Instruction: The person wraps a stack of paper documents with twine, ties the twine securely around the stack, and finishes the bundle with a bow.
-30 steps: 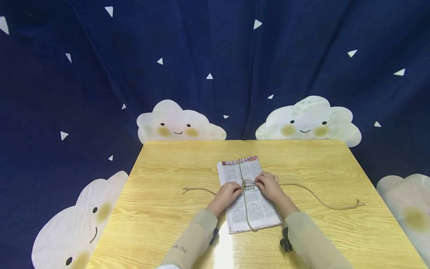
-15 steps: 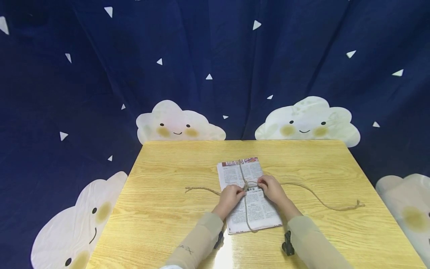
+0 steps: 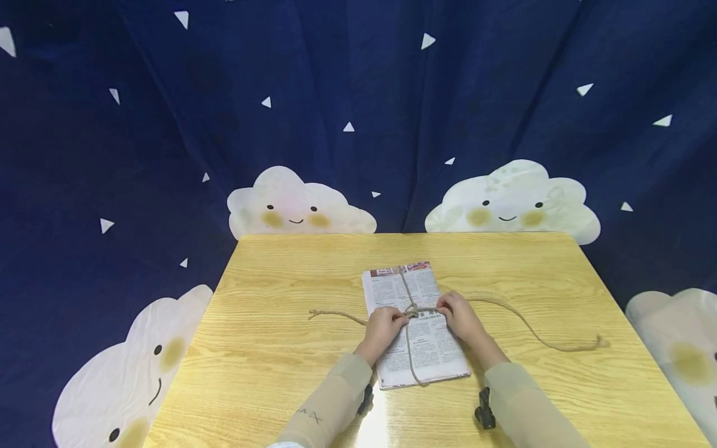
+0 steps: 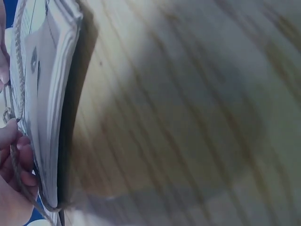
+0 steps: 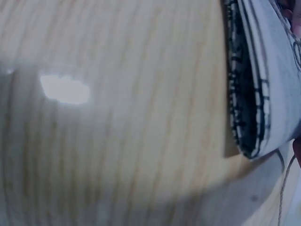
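Note:
A folded stack of newspapers (image 3: 394, 366) lies on the table, wrapped crosswise with brown twine (image 3: 411, 354). The twine crosses at a knot (image 3: 412, 310) near the middle of the top sheet. Just left of this knot, my left hand (image 3: 381, 331) pinches the twine between thumb and fingers; the left wrist view shows a strand running through the curled fingers (image 4: 26, 157). At the right edge of the stack my right hand (image 3: 460, 318) pinches the strand leading from the knot. In the right wrist view that hand is mostly out of frame beside the newspapers (image 5: 282, 103).
One loose twine end (image 3: 330, 313) lies on the wooden table (image 3: 269, 280) to the left; a longer end (image 3: 532, 330) curves away to the right. A dark blue curtain (image 3: 313, 74) with white clouds hangs behind the table.
My right hand has drawn right and slightly down, and the loop beside the knot has pulled into a nearly straight strand. My left hand has shifted slightly right and down.

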`<state>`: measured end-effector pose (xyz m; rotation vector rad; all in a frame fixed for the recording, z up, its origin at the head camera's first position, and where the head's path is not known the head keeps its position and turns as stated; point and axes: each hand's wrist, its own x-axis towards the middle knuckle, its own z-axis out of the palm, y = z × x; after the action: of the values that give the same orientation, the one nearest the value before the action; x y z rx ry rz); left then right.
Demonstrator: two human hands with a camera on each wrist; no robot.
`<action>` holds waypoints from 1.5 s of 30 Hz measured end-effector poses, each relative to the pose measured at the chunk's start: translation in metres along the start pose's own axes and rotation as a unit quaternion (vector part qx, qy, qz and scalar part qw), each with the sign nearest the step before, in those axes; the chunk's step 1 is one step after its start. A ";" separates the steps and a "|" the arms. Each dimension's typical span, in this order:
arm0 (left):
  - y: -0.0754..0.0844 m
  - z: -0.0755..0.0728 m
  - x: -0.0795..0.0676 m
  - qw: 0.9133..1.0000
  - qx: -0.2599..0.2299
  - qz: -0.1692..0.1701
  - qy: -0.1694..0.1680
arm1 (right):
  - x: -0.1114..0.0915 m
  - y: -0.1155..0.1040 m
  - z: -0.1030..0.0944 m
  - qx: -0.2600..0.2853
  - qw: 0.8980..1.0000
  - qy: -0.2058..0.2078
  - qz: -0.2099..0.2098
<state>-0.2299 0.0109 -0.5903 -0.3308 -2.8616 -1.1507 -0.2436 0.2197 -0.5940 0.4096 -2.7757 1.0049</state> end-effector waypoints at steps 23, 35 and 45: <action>-0.015 -0.020 -0.001 0.999 -0.012 -0.034 0.019 | -0.002 -0.003 -0.004 0.014 0.992 0.038 0.120; -0.020 -0.024 0.000 0.997 -0.037 -0.068 0.021 | -0.004 -0.001 -0.001 0.004 0.991 0.045 0.124; -0.024 -0.023 0.001 0.997 -0.055 -0.055 0.024 | -0.004 -0.006 -0.004 0.009 0.992 0.036 0.122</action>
<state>-0.2370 -0.0212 -0.5898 -0.1478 -2.8127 -1.3192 -0.2380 0.2189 -0.5880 0.0340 -2.8012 1.0705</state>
